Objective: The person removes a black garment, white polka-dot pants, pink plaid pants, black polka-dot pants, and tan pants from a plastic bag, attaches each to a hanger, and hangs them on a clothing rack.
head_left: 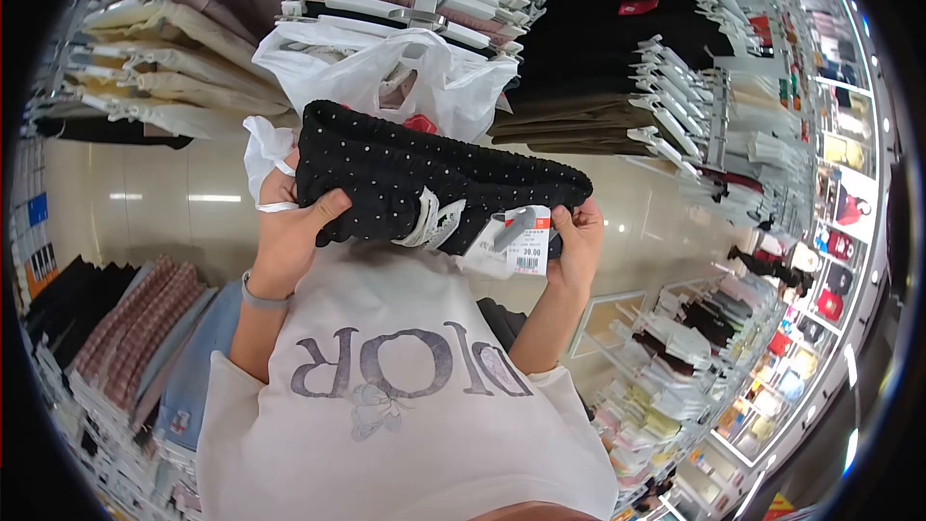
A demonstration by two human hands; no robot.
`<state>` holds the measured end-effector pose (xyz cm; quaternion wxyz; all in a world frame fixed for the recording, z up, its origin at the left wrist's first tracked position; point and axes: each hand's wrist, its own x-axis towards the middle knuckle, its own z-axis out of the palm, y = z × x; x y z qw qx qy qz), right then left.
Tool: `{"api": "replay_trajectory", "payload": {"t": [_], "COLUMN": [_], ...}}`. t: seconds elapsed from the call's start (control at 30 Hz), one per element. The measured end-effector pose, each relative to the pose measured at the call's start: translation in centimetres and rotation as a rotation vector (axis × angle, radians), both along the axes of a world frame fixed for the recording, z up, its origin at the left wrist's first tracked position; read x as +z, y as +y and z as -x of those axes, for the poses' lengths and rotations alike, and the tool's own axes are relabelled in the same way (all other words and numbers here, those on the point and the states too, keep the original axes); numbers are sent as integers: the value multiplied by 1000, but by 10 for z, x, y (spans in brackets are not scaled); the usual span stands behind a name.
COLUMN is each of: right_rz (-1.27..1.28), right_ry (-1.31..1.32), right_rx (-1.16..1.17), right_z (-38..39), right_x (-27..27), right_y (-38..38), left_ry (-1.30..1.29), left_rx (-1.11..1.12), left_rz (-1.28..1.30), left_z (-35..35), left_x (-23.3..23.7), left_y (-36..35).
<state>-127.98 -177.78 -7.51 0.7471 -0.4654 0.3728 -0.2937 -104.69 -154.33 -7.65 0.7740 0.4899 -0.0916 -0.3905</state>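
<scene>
A black garment with small white dots is stretched out sideways in front of my chest, its gathered elastic waistband at the top. My left hand grips its left end, thumb on the near side. At the other end, my right hand pinches the edge beside a white and red price tag that reads 39.00. A white lacy tie hangs at the garment's middle. White plastic loops round my left hand. Just beyond the garment is a white plastic bag with something red inside.
Hangers with pale trousers line the rack at the left, and dark clothes hang at the right. Plaid garments and blue denim are at the lower left. A person in dark clothing is far right.
</scene>
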Motion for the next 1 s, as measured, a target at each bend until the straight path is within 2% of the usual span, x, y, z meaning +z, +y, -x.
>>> {"api": "replay_trajectory", "payload": {"t": [0.1,0.17,0.27,0.3,0.33,0.37,0.4,0.43,0.47,0.57,0.63,0.7,0.8,0.87,0.93,1.0], "right_rz": [-45,2,162,219,232,253,315,388,457,857,962,964,712,701,719,634], "right_ry": [-42,26,137,143,133,119,134,149,178,-133,-245,-341,-261,-196,-159,-102], "right_rx": [10,18,98,140,256,373,460,531,599,635,949,1203,1254,1375,1490,1667], "right_z": [-1,5,17,16,16,16,15,15,6,-39,-60,-76,-79,-91,-110,-131], "right_x": [1,3,-1,1,4,8,6,4,-7,2,21,24,18,24,33,35], "right_y": [-14,-21,-23,-20,-18,-15,-11,-8,-23,27,46,69,119,143,170,200], "left_ry": [-13,31,20,-8,12,-112,-65,-132,-181,-250,-299,-415,-291,-221,-291,-328], "left_rx": [82,173,325,313,385,450,431,457,474,495,496,529,590,662,710,764], "left_rz": [4,2,-36,-44,-26,-85,-65,-113,-135,-185,-344,-355,-368,-352,-365,-362], "left_z": [23,37,63,68,79,88,95,106,103,124,141,157,167,169,167,162], "left_x": [13,21,19,17,22,17,25,19,19,30,21,8,23,31,31,34], "left_y": [2,0,8,18,23,32,41,51,31,47,56,66,87,101,121,142]}}
